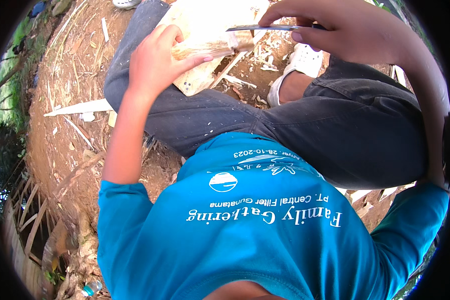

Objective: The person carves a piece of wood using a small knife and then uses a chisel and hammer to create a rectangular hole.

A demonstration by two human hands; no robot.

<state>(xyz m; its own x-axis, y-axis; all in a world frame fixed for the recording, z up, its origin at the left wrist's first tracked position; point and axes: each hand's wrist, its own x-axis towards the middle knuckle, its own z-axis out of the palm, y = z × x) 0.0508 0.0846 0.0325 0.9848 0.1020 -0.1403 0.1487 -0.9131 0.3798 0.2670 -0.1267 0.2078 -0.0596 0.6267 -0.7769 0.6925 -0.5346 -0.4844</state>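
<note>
My left hand (152, 62) grips the left end of a short wood piece (205, 49), thumb along its near side and fingers over the top. Its right end looks rough and split. Beneath it lies a pale wooden board (192, 82), its upper part washed out by glare. My right hand (322, 25) is closed around a knife (265, 27), the handle mostly hidden in the fingers. The narrow blade points left, and its tip is just above the wood piece's right part. Whether the blade touches the wood I cannot tell.
My legs in dark trousers (345, 105) are bent around the board. A white clog (305, 61) is on one foot. Wood shavings (267, 62) and a long pale splinter (80, 107) litter the brown soil. A bottle (91, 288) lies at the lower left, near roots.
</note>
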